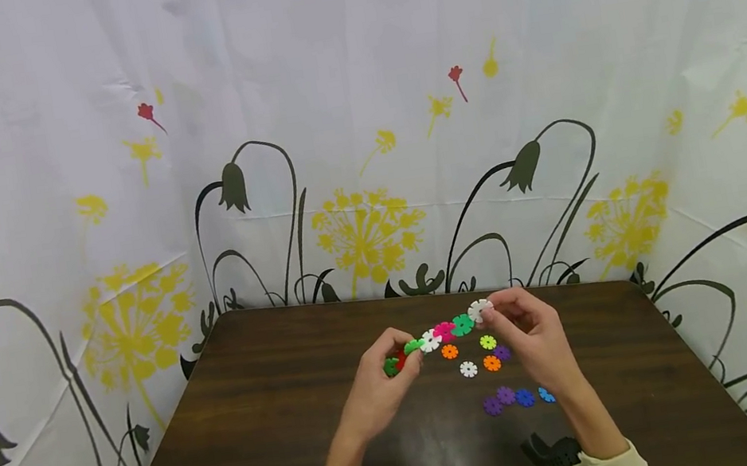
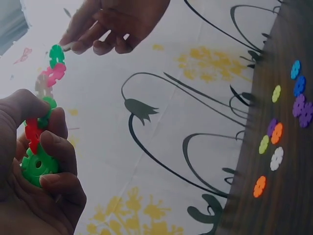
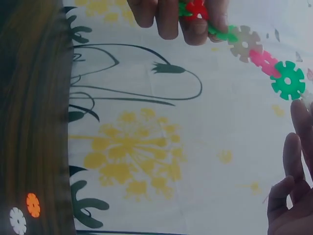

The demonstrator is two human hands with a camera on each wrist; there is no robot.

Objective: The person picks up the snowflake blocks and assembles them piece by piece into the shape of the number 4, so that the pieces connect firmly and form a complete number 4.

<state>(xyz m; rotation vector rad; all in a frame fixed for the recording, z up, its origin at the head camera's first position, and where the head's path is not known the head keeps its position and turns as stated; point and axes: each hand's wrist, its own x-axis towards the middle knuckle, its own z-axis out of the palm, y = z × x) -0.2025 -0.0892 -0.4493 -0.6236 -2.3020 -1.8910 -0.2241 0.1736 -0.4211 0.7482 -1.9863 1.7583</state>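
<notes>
A chain of notched plastic discs [image 1: 444, 332], in green, red, white and pink, hangs between my two hands above the table. My left hand [image 1: 377, 389] grips its left end, fingers curled round a green disc [image 2: 39, 167] and a red disc [image 2: 33, 133]. At the other end my right hand [image 1: 533, 334] pinches a white disc [image 1: 480, 311] between thumb and fingers, right at the edge of a green disc [image 3: 287, 80]. In the right wrist view, that white disc is mostly hidden at the frame's edge.
Several loose discs lie on the dark wooden table [image 1: 262, 411] below the hands, among them an orange disc [image 1: 492, 363], a white disc [image 1: 469, 369] and a blue disc [image 1: 525, 398]. A flower-printed curtain [image 1: 363, 162] stands behind the table.
</notes>
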